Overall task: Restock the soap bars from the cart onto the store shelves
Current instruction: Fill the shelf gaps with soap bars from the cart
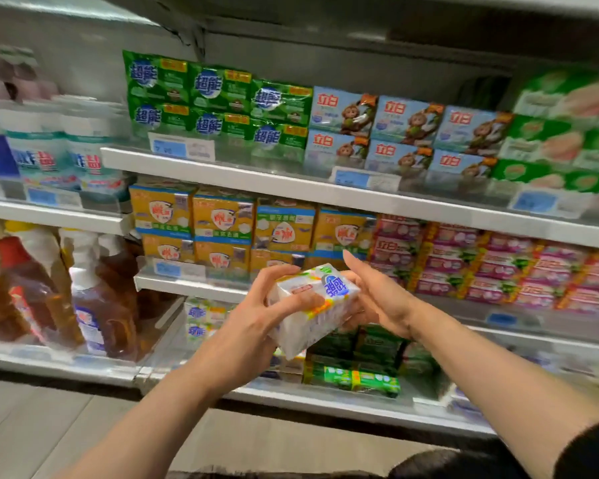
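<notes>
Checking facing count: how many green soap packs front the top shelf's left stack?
6: green soap packs, three columns, two rows, on the top shelf left of the blue packs. More may sit behind.

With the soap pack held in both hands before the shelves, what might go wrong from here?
1. The right hand touches the white soap pack with mostly straight fingers, so mainly the left hand grips it; the tilted pack may slip.
2. Matching white packs sit low on the left, behind the arms; it could land in the wrong row.
3. The yellow boxes are stacked tightly; a bump might knock one off.
</notes>
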Demonstrator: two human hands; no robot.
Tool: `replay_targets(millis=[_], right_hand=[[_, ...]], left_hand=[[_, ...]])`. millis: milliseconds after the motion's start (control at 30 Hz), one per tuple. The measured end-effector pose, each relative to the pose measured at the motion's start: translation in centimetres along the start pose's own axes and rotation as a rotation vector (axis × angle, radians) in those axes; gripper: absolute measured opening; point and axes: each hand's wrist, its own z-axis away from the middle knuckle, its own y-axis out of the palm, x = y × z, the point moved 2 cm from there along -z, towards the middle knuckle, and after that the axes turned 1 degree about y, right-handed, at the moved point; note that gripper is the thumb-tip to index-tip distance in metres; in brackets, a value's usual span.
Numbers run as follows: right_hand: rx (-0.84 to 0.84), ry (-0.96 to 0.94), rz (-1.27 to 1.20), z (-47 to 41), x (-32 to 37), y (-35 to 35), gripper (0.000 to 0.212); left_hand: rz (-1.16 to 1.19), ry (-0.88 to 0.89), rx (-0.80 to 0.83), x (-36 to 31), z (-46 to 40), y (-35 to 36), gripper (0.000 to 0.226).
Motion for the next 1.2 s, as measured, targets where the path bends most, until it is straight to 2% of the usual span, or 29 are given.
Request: replay_targets(millis=[133,300,433,533,600,700,767,833,867,900,967,1033,1100,1200], right_hand=[[-0.12,0.054,-0.06,5.1,-2.5,-5.3,0.032],[-0.201,0.029,-0.243,11.1,-6.1,-11.6,0.045],[-0.306,-0.007,-0.496,13.6,-9.2,-13.5,0.037],[-0.416,-0.005,-0.71,13.6,-11.0,-13.5,0.034],[-0.373,0.013,-0.77,13.2,-11.2,-12.4,0.025],[-0.268,0.113,-0.682,12.2,-11.6,-10.6,0.031],[-0.27,0.148,-0.618,11.0,-12.3,-9.7,0.042],[-0.3,0.177,-0.545,9.6,-12.9,-8.8,0.065],[-0.302,0.194,-0.5,8.8,-13.1,-8.2,0.064],[-0.29,0.217,-0.459,8.2,-13.2,-7.4,0.053],[-0.247,0.267,-0.4,6.8,-13.7,-5.6,0.032],[-0.191,0.315,-0.406,5.4,-14.2,-3.3,0.022],[-0.137,0.359,-0.445,3.6,-14.7,-0.6,0.019],[-0.07,0.399,-0.484,0.1,-14.8,3.9,0.025]], left_hand=[[-0.119,0.114,0.116,-4.7,-3.2,4.2,0.096],[-0.069,0.115,0.072,-8.7,-6.9,9.5,0.103],[0.072,-0.069,0.118,-11.1,-7.9,13.9,0.095],[0.133,-0.117,0.033,-12.5,-7.1,16.4,0.086],[0.096,-0.148,-0.015,-13.1,-6.4,17.6,0.08],[-0.062,-0.19,0.056,-13.7,-5.2,18.6,0.084],[-0.159,-0.23,0.189,-12.8,-4.8,17.7,0.093],[-0.173,-0.299,0.428,-10.6,-4.2,15.4,0.104],[-0.133,-0.365,0.558,-9.3,-3.7,13.7,0.109],[-0.093,-0.456,0.676,-7.7,-2.8,11.9,0.11],[-0.093,-0.651,0.845,-4.2,0.0,7.9,0.097],[-0.198,-0.808,0.908,-0.5,3.8,4.2,0.079],[-0.273,-0.907,0.903,2.4,8.1,1.4,0.065],[-0.213,-0.994,0.735,5.5,14.2,-0.6,0.052]])
